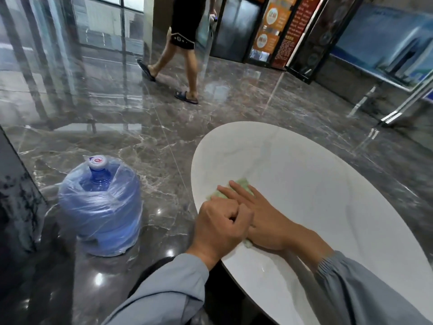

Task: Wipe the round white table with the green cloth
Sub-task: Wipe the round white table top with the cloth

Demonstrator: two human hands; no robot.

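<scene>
Green cloth lay on the round white worktop near its left edge, mostly hidden under the right grip, which pressed it flat with straight, released fingers. At the rim the left grip was clenched, overlapping the right; whether it pinched the cloth could not be told. Beside the worktop a plastic-wrapped blue water bottle stood on the marble floor.

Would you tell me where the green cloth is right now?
In the head view, the cloth lies on the table near its left edge, pressed under the right hand, with the left hand beside it.
</scene>
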